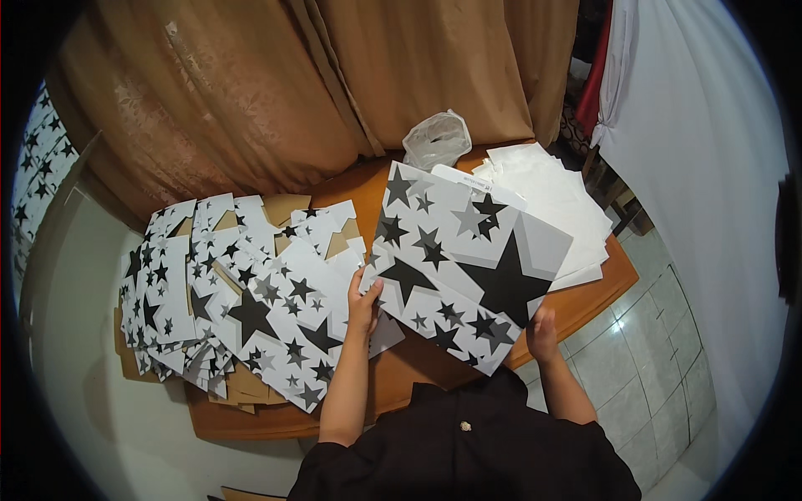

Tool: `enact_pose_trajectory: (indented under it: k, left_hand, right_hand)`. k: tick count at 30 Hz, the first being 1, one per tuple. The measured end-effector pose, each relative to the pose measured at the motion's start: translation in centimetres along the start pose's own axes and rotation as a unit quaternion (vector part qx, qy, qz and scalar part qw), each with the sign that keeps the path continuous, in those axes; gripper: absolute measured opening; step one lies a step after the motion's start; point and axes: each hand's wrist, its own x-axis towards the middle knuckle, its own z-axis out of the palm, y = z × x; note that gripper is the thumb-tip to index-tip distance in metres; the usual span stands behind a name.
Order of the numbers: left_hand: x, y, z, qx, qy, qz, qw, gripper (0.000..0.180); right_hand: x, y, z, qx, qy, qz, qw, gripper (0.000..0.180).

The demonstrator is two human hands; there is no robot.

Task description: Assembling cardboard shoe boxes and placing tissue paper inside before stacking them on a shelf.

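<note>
A large white board (451, 275) printed with black and grey stars is held up in front of me, tilted, between both hands. My left hand (362, 305) grips its left edge, thumb on the printed face and fingers behind. At the lower right edge, my right hand (544, 336) is closed against the board, its fingertips partly hidden. To the left lies a spread pile of similar star-printed cardboard pieces (251, 317), several with cut notches and brown backs. Behind the held board, a stack of white sheets (547, 196) covers the table's right side.
A clear plastic bag (438, 140) stands at the table's back edge beside a white printed strip (478, 184). The wooden table (276, 427) has brown curtains (234, 100) behind it. A white cloth (693, 167) hangs at the right, above a tiled floor (660, 359).
</note>
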Motion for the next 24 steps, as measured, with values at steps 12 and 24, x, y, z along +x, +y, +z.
enact_pose_trajectory:
  k: [12, 24]
  left_hand:
    - [-6.2, 6.5, 11.2, 0.414, -0.152, 0.155, 0.884, 0.114]
    - [-3.3, 8.0, 6.2, 0.245, 0.104, 0.144, 0.953, 0.039]
  right_hand:
    - [1.8, -1.2, 9.8, -0.398, 0.023, -0.258, 0.88, 0.023]
    - [4.0, -3.9, 9.5, -0.402, -0.132, -0.262, 0.867, 0.039]
